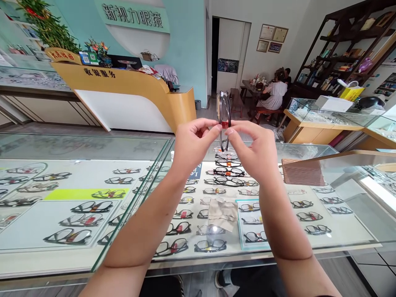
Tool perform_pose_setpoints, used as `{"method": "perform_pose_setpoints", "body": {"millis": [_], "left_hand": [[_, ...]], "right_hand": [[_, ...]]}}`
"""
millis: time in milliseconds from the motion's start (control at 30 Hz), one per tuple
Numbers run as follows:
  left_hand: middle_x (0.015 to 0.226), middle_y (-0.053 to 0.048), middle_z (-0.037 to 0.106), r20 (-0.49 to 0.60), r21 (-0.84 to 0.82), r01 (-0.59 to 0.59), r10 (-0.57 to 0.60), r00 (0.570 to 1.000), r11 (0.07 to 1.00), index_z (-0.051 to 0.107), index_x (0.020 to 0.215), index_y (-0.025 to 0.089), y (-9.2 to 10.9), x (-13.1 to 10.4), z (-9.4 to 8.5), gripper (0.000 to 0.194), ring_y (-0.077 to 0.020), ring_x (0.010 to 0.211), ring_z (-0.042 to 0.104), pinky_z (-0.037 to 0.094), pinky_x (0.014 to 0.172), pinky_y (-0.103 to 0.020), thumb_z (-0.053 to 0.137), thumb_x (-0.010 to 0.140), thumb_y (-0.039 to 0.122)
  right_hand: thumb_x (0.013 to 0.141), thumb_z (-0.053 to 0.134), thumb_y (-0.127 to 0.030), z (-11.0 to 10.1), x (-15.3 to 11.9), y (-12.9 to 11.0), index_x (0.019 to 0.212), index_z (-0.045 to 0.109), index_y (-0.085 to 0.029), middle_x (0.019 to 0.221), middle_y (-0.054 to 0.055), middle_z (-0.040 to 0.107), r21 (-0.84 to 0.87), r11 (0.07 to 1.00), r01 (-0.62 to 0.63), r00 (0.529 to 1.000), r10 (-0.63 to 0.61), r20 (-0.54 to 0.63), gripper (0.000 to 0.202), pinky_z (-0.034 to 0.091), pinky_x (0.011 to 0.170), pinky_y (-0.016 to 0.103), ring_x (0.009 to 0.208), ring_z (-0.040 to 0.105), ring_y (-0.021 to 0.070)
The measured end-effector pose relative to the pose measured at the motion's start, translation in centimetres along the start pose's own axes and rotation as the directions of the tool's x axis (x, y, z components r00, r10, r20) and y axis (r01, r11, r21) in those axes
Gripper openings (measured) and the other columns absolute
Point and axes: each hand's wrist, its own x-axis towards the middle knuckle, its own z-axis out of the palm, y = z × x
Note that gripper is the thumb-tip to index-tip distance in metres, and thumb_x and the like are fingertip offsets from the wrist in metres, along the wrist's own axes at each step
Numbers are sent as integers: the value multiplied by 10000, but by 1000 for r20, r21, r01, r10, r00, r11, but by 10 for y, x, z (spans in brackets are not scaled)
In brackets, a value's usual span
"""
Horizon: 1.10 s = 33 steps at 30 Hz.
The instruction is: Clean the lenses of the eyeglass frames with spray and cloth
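A pair of eyeglasses [224, 108] with dark and clear parts is held up above the glass display case, seen edge-on. My left hand [198, 142] pinches it from the left between thumb and forefinger. From the right, my right hand [255, 146] grips it the same way, and a small red tag [225, 124] shows between the fingertips. Below them, a column of dark-framed glasses [229, 171] lies on the counter. A beige cloth [222, 215] rests nearer to me, beside a light-blue-edged tray [239, 235] with several glasses.
The glass case [173, 264] spans the foreground, with rows of glasses inside. A brown ribbed panel [303, 172] stands at its right. Beyond are a wooden cashier counter [182, 108], a side showcase [297, 123], shelves, and people seated at a table in the back.
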Motion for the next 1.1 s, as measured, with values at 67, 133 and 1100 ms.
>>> {"method": "perform_pose_setpoints", "body": {"millis": [67, 133, 1100], "left_hand": [[609, 17, 540, 26, 42, 10, -11, 1000, 999, 840, 892, 247, 2, 1, -3, 235, -152, 592, 509, 425, 600, -318, 860, 876, 481], [574, 38, 437, 79, 122, 10, -20, 997, 993, 822, 860, 245, 5, 2, -7, 184, -140, 557, 438, 376, 589, -314, 846, 864, 428], [805, -60, 792, 835, 545, -469, -501, 229, 695, 854, 801, 212, -61, -44, 68, 176, -204, 696, 615, 354, 634, -339, 687, 785, 158]], "right_hand": [[1046, 685, -403, -4, 0, -1, 817, 766, -279, 1010, 36, 805, 7, 1000, -12, 997, 12, -80, 273, 559, 1039, 460, 1076, 753, 289], [1045, 686, -379, -9, 0, -2, 707, 658, -260, 832, 30, 710, 15, 1000, -14, 969, 17, -247, 360, 561, 923, 423, 954, 724, 261], [1119, 507, -647, -17, 2, -16, 649, 261, -236, 675, -16, 218, 6, 991, 137, 885, -120, -449, 671, 252, 643, 335, 616, 333, 125]]}}
